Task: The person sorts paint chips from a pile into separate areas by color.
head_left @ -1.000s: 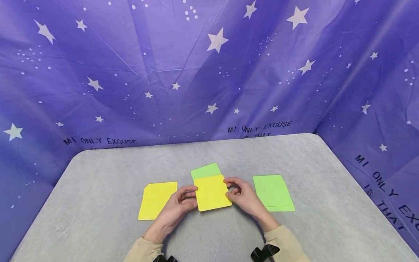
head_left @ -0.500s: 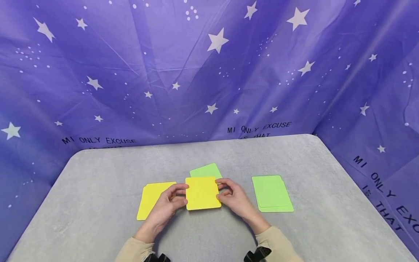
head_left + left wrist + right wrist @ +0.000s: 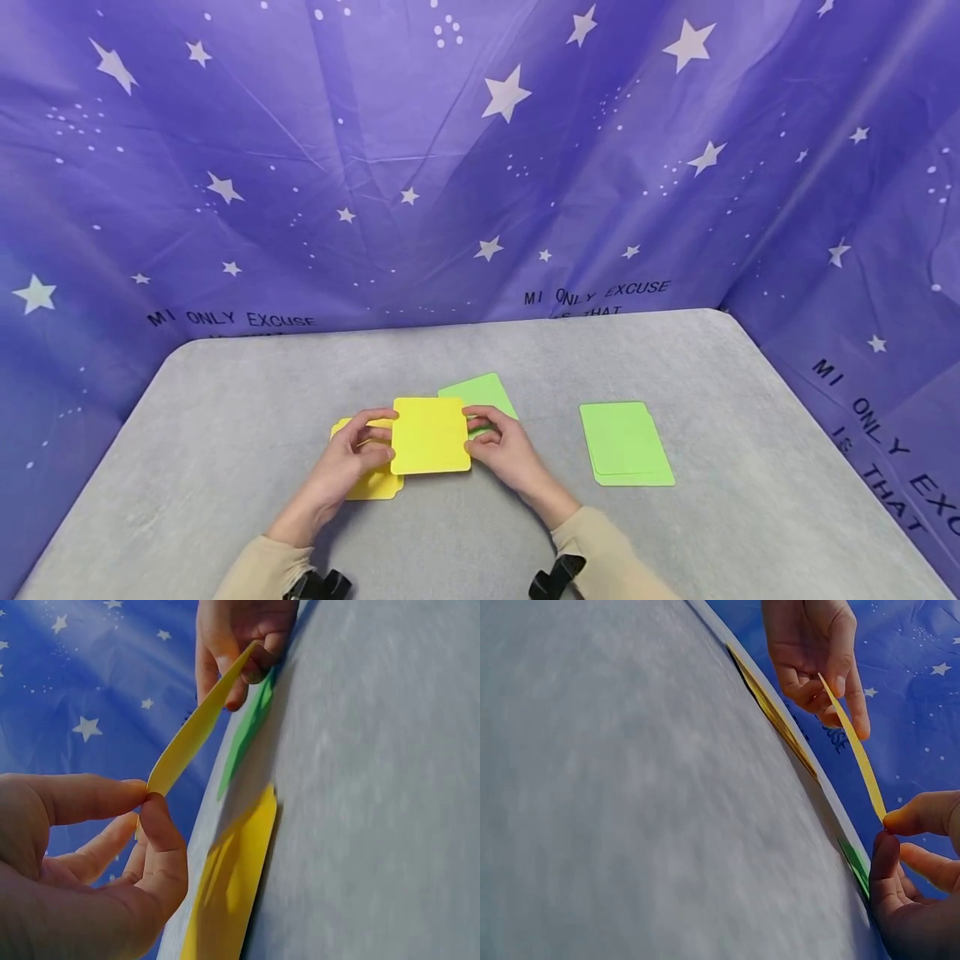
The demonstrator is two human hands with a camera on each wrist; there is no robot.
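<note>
A square yellow card (image 3: 431, 436) with rounded corners is held up off the table between both hands. My left hand (image 3: 333, 467) pinches its left edge between thumb and fingers, and my right hand (image 3: 513, 458) pinches the right edge. In the left wrist view the raised card (image 3: 191, 739) is seen nearly edge-on, above a yellow pile (image 3: 232, 885) on the table. That yellow pile (image 3: 378, 486) is partly hidden by the left hand and the card. Behind the right hand lies a green card (image 3: 487, 393), partly covered.
To the right, a pile of green cards (image 3: 628, 442), slightly offset, lies on the grey table (image 3: 750, 467). A purple curtain (image 3: 420, 150) with white stars and lettering hangs behind the table and along its right side.
Both hands have carried the yellow card leftward, from over the middle green card to beside and partly over the yellow pile. More of the middle green card shows now.
</note>
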